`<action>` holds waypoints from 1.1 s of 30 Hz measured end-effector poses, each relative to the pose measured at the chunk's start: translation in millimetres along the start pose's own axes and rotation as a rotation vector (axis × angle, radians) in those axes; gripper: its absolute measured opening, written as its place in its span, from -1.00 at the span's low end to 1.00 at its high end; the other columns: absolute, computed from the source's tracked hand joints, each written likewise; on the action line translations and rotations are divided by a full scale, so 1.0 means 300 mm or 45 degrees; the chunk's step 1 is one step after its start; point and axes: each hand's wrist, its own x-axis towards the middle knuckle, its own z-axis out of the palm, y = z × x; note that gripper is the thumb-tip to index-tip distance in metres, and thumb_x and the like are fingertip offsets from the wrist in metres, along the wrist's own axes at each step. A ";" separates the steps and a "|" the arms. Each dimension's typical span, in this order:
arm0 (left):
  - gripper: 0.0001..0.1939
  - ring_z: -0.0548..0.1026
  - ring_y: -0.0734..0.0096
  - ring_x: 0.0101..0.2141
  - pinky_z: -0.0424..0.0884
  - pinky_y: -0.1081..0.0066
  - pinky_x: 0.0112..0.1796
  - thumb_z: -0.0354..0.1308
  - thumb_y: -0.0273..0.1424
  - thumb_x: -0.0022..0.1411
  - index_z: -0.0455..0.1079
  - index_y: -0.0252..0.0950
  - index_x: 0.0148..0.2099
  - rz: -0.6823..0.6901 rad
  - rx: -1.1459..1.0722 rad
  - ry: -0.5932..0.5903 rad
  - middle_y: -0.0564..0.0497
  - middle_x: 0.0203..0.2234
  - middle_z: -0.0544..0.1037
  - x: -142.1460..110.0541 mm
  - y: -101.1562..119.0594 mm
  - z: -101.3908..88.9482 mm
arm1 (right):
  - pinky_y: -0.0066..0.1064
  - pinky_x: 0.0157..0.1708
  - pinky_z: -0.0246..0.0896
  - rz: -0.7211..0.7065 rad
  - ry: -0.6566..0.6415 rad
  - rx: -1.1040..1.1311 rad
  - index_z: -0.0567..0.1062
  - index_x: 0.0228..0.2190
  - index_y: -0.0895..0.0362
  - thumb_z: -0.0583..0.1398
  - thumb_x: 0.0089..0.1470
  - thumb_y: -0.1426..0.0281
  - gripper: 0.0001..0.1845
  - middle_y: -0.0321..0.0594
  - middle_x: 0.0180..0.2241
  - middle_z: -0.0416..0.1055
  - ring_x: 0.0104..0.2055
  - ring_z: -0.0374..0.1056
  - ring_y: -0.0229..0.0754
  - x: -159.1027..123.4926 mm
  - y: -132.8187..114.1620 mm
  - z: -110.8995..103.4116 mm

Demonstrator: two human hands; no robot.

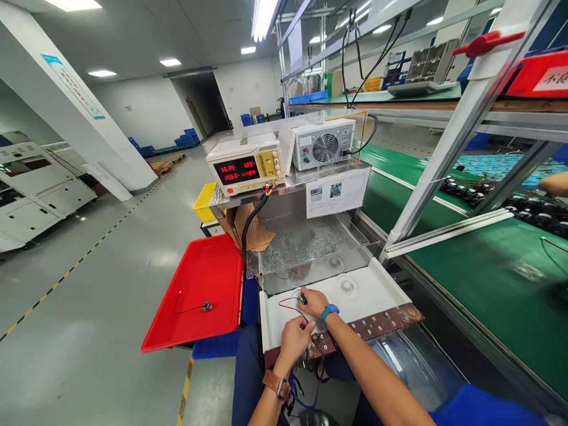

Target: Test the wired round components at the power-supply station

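Note:
My right hand point(314, 303), with a blue watch band at the wrist, is closed on a small green circuit board point(302, 298) over the white tray. From the board a thin red wire point(284, 303) loops left and comes back toward my left hand point(296, 338). My left hand, wearing a brown watch strap, pinches the wire's end near the brown perforated strip point(370, 326) along the tray's front edge. The fingers partly cover both the board and the wire end. Dark cables point(320, 355) hang just below my left hand.
A red tray point(190, 331) at left holds a small round part point(206, 306) with a wire. Beyond the white work tray point(377, 284) stand a power supply with red digits point(242, 168) and another instrument point(325, 148). A green conveyor point(479, 266) and slanted frame post point(448, 142) lie right.

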 end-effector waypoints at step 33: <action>-0.66 0.38 0.42 -0.51 0.19 0.45 -0.44 0.14 -0.11 0.08 0.39 -0.29 -0.52 -0.055 -0.183 -0.149 0.07 -0.62 0.48 0.061 -0.076 0.047 | -0.39 -0.29 0.05 0.003 0.030 0.007 0.40 -0.14 0.07 0.21 0.05 0.18 -0.64 -0.17 -0.23 0.55 -0.18 0.44 -0.08 -0.003 0.003 0.004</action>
